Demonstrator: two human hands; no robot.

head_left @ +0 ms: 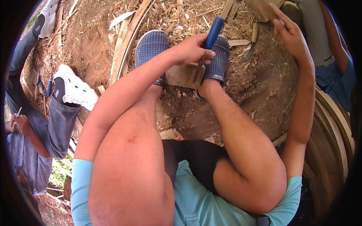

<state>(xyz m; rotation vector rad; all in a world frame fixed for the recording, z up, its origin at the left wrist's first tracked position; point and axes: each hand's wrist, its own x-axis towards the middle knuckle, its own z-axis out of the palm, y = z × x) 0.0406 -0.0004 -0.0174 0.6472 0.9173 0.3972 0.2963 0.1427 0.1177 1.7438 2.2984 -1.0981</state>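
Observation:
My left hand is closed around a tool with a blue handle, over the space between my feet. A narrow dark metal part extends below that hand, in front of a wooden block on the ground. Whether this metal belongs to the same tool I cannot tell. At the upper right, my right hand is raised with fingers stretched out and apart. Its fingertips are beside a tan wooden piece; whether they touch it I cannot make out.
A curved knife with a wooden handle lies beyond my right foot. Long wood strips lie left of my feet, and curved strips at the right. Wood shavings litter the soil. People sit at both sides, one with a white clog near my left arm.

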